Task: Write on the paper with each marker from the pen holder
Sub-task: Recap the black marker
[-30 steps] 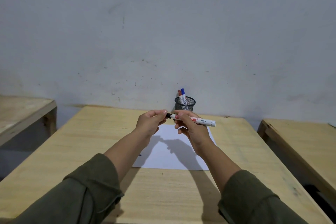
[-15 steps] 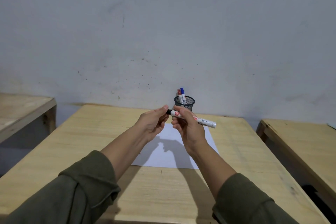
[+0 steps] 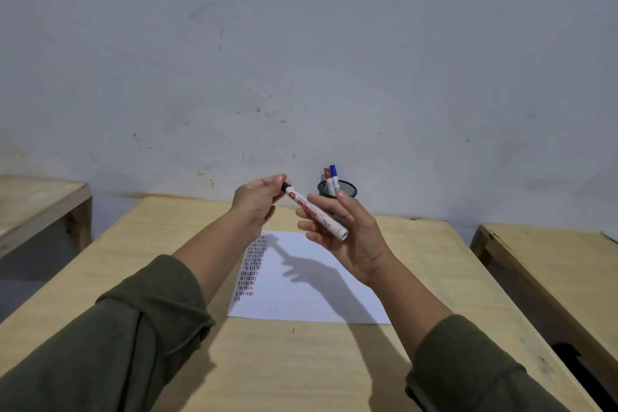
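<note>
Over the desk (image 3: pixel 301 361), head view: the marker (image 3: pixel 316 212) was raised above the paper (image 3: pixel 311 288), just in front of the pen holder (image 3: pixel 347 189).
Long axis: ran from the black end, up-left, to the barrel end, down-right.
Left hand (image 3: pixel 257 201): pinched the black end.
Right hand (image 3: pixel 354 237): fingers nearly straight, barrel lying across them.
Hidden: right thumb; whether the cap was seated could not be told.

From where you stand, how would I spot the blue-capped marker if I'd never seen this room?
Look at the middle pale wooden table against the grey wall; a black mesh pen holder stands at its far edge. Two markers stick up from it: the blue-capped marker is the right one, beside the red-capped marker.
</note>
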Demonstrator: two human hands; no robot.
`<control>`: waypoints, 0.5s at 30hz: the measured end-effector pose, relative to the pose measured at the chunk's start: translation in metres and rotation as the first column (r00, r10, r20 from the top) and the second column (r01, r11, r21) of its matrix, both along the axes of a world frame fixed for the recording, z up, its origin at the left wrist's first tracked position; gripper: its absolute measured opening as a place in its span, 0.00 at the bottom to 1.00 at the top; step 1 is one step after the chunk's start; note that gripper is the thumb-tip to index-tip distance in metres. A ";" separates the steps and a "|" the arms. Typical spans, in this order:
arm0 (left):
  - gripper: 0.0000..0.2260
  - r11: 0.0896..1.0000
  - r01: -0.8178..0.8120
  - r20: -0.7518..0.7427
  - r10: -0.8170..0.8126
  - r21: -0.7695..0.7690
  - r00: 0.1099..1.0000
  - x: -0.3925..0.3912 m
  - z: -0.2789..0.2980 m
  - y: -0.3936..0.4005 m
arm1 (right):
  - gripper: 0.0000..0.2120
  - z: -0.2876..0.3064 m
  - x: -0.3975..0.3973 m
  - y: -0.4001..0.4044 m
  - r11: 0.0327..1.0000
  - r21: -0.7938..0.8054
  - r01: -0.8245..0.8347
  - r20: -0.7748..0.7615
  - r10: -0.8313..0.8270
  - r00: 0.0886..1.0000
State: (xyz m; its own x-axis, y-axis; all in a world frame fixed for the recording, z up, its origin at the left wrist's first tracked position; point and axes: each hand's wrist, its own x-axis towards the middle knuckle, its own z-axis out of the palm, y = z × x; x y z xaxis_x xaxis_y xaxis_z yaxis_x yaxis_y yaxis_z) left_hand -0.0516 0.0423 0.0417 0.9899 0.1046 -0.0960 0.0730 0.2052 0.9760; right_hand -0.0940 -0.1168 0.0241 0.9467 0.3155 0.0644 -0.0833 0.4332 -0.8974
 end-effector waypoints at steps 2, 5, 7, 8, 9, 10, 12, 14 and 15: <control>0.06 0.995 0.088 0.039 -0.090 0.050 0.995 0.010 0.004 -0.009 | 0.09 0.000 0.009 -0.006 0.988 -0.149 0.042 0.036 -0.037 0.999; 0.09 0.979 0.179 0.093 -0.188 0.093 0.978 0.030 0.011 -0.024 | 0.06 0.004 0.033 -0.015 0.939 -0.325 0.113 0.094 -0.087 0.992; 0.13 0.975 0.159 0.107 -0.177 0.155 0.978 0.046 0.010 -0.031 | 0.10 0.008 0.050 -0.023 0.904 -0.386 0.186 0.126 -0.149 0.981; 0.14 0.969 0.133 0.111 -0.159 0.210 0.981 0.053 0.007 -0.033 | 0.14 0.012 0.058 -0.027 0.878 -0.414 0.239 0.157 -0.189 0.969; 0.15 0.959 0.110 0.105 -0.141 0.261 0.984 0.062 0.003 -0.036 | 0.18 0.014 0.070 -0.032 0.846 -0.443 0.297 0.207 -0.225 0.952; 0.16 0.946 0.091 0.094 -0.126 0.310 0.988 0.070 -0.001 -0.037 | 0.23 0.016 0.081 -0.037 0.810 -0.470 0.352 0.267 -0.250 0.931; 0.19 0.918 0.080 0.072 -0.117 0.388 0.991 0.084 -0.012 -0.042 | 0.32 0.023 0.104 -0.045 0.735 -0.516 0.440 0.368 -0.273 0.889; 0.21 0.881 0.081 0.065 -0.125 0.465 0.990 0.095 -0.020 -0.050 | 0.37 0.030 0.124 -0.050 0.658 -0.565 0.498 0.447 -0.262 0.855; 0.22 0.865 0.080 0.063 -0.127 0.495 0.990 0.100 -0.024 -0.053 | 0.39 0.031 0.133 -0.051 0.623 -0.584 0.521 0.488 -0.244 0.838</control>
